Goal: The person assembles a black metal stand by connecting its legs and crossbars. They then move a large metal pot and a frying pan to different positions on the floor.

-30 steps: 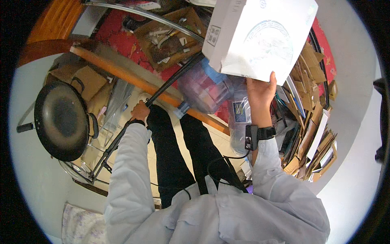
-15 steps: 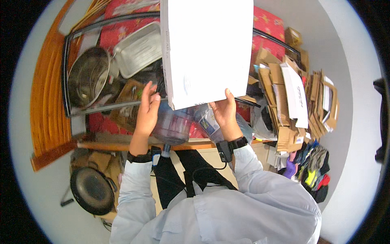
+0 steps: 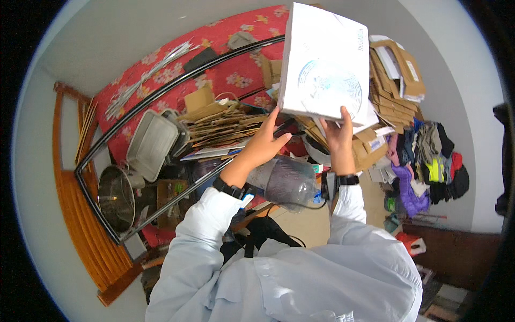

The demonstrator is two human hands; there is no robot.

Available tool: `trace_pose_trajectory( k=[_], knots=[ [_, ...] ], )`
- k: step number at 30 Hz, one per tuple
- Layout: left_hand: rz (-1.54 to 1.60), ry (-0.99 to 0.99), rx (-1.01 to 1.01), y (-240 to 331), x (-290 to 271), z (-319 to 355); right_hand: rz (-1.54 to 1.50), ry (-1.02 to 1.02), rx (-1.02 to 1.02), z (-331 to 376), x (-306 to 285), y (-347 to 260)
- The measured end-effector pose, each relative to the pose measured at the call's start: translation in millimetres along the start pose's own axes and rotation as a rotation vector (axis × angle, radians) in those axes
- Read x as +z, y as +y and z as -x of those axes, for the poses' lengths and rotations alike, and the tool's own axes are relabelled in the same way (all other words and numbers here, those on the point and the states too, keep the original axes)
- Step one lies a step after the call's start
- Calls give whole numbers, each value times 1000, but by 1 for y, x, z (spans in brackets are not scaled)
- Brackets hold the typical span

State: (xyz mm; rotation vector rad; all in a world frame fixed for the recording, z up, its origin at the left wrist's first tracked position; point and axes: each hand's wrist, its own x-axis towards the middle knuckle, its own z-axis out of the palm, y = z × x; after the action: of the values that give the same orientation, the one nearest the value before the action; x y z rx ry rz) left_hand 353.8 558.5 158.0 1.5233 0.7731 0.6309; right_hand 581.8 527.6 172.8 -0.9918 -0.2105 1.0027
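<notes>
A large flat white box point(image 3: 326, 64) with a blue round print is raised in front of me. My left hand point(image 3: 264, 141) presses against its lower left corner, fingers spread. My right hand point(image 3: 339, 132) grips its lower edge near the middle. Both arms are in pale grey sleeves with dark wristbands. Under the box lies a stack of flattened brown cardboard point(image 3: 221, 125). A clear plastic bottle point(image 3: 284, 181) with dark contents sits below my hands.
A black metal rack frame point(image 3: 144, 111) holds a steel tray point(image 3: 151, 144) and a steel pot point(image 3: 116, 197) on the left. Red flowered cloth point(image 3: 236, 70) lies behind. More flattened cardboard boxes point(image 3: 396, 80) and a heap of clothes point(image 3: 429, 162) are at right. A wooden frame point(image 3: 80, 225) runs along the left.
The view has swung and the box has tilted, its printed face turned toward me. It has moved right, and both hands have stayed at its lower edge.
</notes>
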Motion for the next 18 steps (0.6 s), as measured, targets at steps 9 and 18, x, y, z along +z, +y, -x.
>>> trace_pose_trajectory(
  k=[9,18],
  knots=[
    [-252,-130,124,18,82,-115,-143,297,10,-78,-48,-65],
    [-188,-103,-105,-7,52,-74,251,186,81,-102,-101,-43]
  ],
)
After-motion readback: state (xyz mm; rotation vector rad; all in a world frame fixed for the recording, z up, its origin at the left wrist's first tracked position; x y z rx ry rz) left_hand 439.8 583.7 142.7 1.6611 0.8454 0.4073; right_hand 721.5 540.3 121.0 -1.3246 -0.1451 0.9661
